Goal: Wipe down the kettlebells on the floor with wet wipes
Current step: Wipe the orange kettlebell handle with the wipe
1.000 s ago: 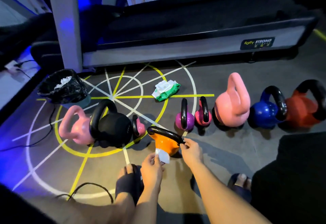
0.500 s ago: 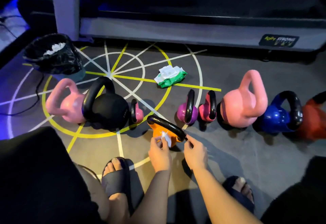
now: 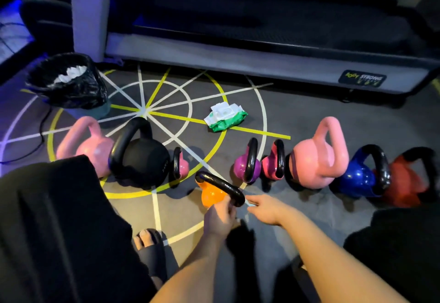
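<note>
While the orange kettlebell (image 3: 212, 196) is being kept out in front of the row, just ahead of both hands, the job is being decided by how its black handle (image 3: 220, 187) is lying: the long axis is running from upper left down to lower right, and the lower right end is being presented between the two hands. The left hand (image 3: 220, 217) is being held nearer, directly below the orange body, with its fingers curled up against the body and the handle's near end; a wipe is probably being pressed there, but it is hidden by the hand, so what the fingers are closed on cannot be told. The right hand (image 3: 264, 207) is being held just right of the handle's end, wrist bent inward, fingers together and pointing left toward it, with a pale scrap at their tips that is too blurred to name; whether contact is being made cannot be told. Both forearms are being reached in from the bottom edge, the left one steeper. Judged from this, the handle is being worked next, and the stroke is best being run along that diagonal while the bell is steadied. Farther off, the other kettlebells (image 3: 320, 157) are being left standing in a line across the floor, and beyond them the wipe pack (image 3: 225, 118) is lying well apart, with the bin (image 3: 69, 85) at far left.
</note>
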`<state>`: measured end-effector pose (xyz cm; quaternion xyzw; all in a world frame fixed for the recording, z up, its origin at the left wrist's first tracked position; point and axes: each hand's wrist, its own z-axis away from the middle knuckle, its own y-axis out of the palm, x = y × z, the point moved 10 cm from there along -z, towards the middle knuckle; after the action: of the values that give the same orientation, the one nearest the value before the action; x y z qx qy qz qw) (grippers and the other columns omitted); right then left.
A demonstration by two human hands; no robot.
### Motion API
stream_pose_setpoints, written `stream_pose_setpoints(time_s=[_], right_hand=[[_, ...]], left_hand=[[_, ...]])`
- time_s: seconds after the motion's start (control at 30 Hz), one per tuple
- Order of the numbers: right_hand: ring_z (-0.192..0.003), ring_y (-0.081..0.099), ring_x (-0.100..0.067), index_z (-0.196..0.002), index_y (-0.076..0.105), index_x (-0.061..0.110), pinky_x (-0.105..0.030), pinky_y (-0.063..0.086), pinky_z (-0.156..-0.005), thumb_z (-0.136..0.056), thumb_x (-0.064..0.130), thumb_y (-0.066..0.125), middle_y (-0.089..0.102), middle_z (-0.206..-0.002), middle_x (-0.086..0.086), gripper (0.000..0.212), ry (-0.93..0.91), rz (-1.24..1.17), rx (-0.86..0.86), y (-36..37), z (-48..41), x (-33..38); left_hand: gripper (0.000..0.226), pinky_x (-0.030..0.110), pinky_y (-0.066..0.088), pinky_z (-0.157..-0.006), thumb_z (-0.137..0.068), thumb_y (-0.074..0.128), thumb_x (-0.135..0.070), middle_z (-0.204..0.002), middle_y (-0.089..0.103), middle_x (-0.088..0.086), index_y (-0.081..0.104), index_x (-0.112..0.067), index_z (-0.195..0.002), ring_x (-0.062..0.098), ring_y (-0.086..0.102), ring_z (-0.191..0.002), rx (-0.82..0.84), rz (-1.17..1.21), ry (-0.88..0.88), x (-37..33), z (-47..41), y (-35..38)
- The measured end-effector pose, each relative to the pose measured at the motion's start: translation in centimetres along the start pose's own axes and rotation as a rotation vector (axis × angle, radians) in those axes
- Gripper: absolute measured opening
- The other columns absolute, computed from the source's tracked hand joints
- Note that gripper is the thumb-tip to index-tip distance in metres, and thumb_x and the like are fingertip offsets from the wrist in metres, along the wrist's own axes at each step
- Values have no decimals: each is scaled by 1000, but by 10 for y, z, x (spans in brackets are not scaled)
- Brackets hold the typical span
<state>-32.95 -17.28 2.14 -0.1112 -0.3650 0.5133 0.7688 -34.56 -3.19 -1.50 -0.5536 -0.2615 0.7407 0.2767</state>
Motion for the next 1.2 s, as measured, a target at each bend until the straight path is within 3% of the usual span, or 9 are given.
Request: stream_pose_setpoints(time_s=[0.1,0.23,0.33,0.43,0.6,0.8,0.93,1.07,1.2], right_hand=[[-124,55,-30,-149,45,26,-30,42,-103,-101,17,42,58,-140,-10,49,-30,37,-82,2,3,11],[-105,56,-24,-152,37,32,-24,42,-92,-101,15,42,64,-119,-1,55,30,-53,-145,22,7,-4],[-124,52,-35,-151,38,24,-31,41,-101,-100,16,43,51,-141,-19,52,94,-36,-133,36,2,-9],[-127,51,-34,-153,32,27,-34,44,-103,-100,21,44,51,-143,-14,55,163,-65,-176,49,-2,-11],[-127,52,-32,-158,19,38,-38,44,-106,-97,21,47,53,-141,-12,69,186,-248,-261,61,4,-17],[-134,47,-33,-152,36,42,-35,38,-109,-100,22,47,54,-147,-5,56,47,-254,-379,28,7,-7],[-140,41,-32,-153,35,39,-33,34,-110,-103,21,47,47,-153,-2,54,14,-219,-321,28,6,-4],[-128,54,-24,-151,40,32,-29,42,-103,-101,16,49,56,-145,-2,54,11,-289,-323,22,0,-7],[-112,60,-24,-150,41,37,-33,48,-99,-99,18,50,66,-129,-1,54,24,-348,-316,29,-3,-9]], left_hand=[[23,18,33,-70,-93,58,-13,-100,71,-2,68,-16,-114,20,66,-101,62,20,-35,2,-11,-1],[18,31,54,-87,-92,58,-21,-102,76,-4,71,-22,-104,19,70,-102,128,75,-41,21,-23,7],[20,38,56,-81,-91,53,-31,-91,76,-4,70,-20,-94,17,71,-91,82,112,30,23,-26,10],[19,33,54,-78,-99,54,-27,-90,74,-4,71,-19,-101,12,69,-88,-2,243,77,15,-10,7],[32,16,47,-65,-105,41,-39,-106,72,6,65,-26,-120,26,66,-99,-54,69,4,20,-1,18],[35,42,48,-83,-103,40,-29,-115,69,8,51,-22,-136,34,65,-103,13,-287,210,-1,-13,19],[26,35,48,-85,-96,50,-18,-101,73,8,67,-12,-116,28,67,-97,61,45,41,7,-23,13],[11,35,44,-74,-99,55,-7,-83,56,11,65,-5,-100,25,51,-85,69,879,-265,23,-10,25],[19,34,51,-80,-102,57,-13,-88,71,-7,70,-24,-95,17,65,-88,-1,976,-291,22,10,29]])
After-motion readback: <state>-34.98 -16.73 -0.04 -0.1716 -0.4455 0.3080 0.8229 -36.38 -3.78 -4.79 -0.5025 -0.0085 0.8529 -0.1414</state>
